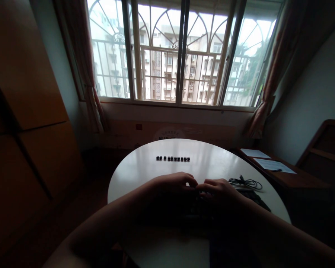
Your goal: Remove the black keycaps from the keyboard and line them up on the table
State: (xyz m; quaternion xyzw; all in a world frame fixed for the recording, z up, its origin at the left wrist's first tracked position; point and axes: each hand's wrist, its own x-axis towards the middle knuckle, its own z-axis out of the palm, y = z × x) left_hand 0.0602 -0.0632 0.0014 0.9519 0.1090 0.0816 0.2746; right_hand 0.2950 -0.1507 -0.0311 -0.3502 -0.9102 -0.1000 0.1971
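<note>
My left hand (pixel 170 188) and my right hand (pixel 222 191) rest side by side at the near middle of a round white table (pixel 145 167). Their fingertips meet over a dark keyboard (pixel 254 199), most of which lies hidden under my hands. Both hands have the fingers curled and pinched together; what they hold is too dark and small to make out. A row of several small black keycaps (pixel 173 158) lies on the table farther back, apart from my hands.
A coiled black cable (pixel 245 182) lies to the right of my right hand. A low wooden side table with papers (pixel 273 165) stands at the right. A wooden cabinet (pixel 25 111) fills the left. Behind is a barred window (pixel 181 52) with curtains.
</note>
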